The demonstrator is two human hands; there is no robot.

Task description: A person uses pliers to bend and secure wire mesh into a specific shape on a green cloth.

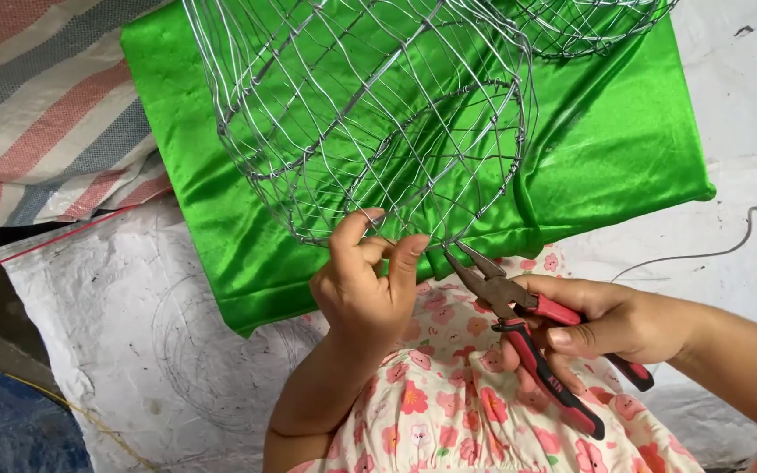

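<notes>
The left hand (365, 289) rises wrist-down, its fingers pinching the lower rim of the wire basket (370, 123) at twelve o'clock. At three o'clock, the right hand (606, 324) wraps its fingers around red-handled pliers (527, 337), tips aimed at the rim.

Even, soft daylight, bright overall; no single source is evident. Shadows faint and diffuse, slightly deeper under the left hand (363, 293) and along the folds of the green satin cloth (624, 149), which carries a mild sheen rather than hard glare. The wire cage (370, 114) glints in thin highlights. Focus sharp across the centre; the dark corner at lower left is dim. Edge distortion slight, motion blur negligible.
</notes>
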